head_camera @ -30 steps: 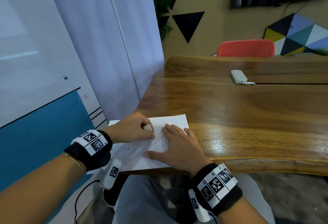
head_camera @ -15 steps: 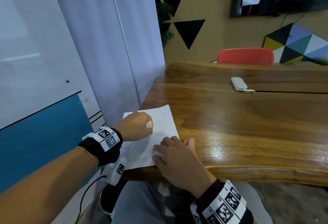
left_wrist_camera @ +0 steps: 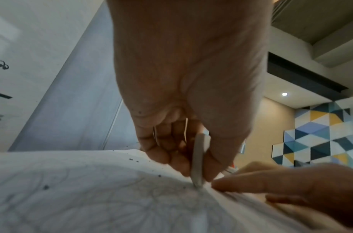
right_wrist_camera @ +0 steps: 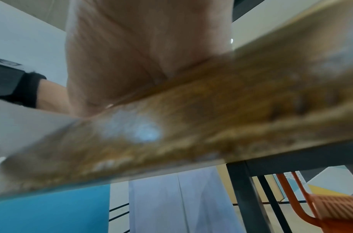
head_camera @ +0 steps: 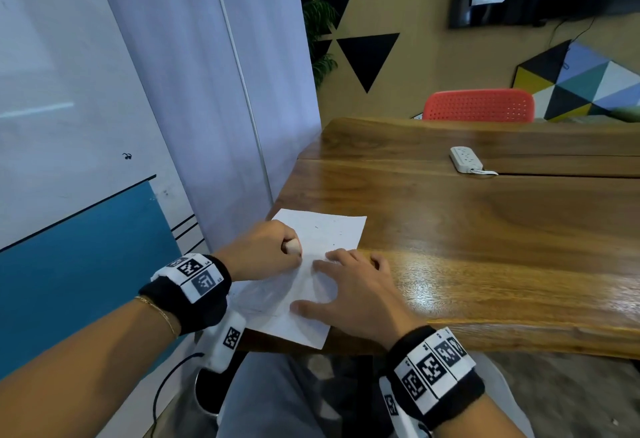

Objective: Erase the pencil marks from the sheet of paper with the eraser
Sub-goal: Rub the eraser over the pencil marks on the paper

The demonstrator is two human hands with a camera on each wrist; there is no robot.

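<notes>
Fingers of the left hand (head_camera: 263,250) are curled tight round the eraser (left_wrist_camera: 199,159), thumb on one flat side and fingertips on the other, with its lower edge pressed onto the sheet of paper (head_camera: 325,229); the right hand (head_camera: 349,285) lies just beside the eraser with its fingers spread flat, pinning the sheet. That sheet rests at the near left corner of the worktop (head_camera: 485,229), its near edge reaching the worktop's rim. Judging by what shows, the job is under way but well short of done: the left wrist view shows faint curved pencil marks (left_wrist_camera: 111,197) across the paper on the near side of the eraser, and the head view shows grey lines between the two hands. Dark eraser crumbs (left_wrist_camera: 45,187) lie scattered round the eraser, which suggests some rubbing is done. The far part of the sheet, beyond the eraser, looks mostly white with a few specks. Whether marks lie under the right hand cannot be told. Remaining work seems to be the near half, plus brushing off the crumbs.
</notes>
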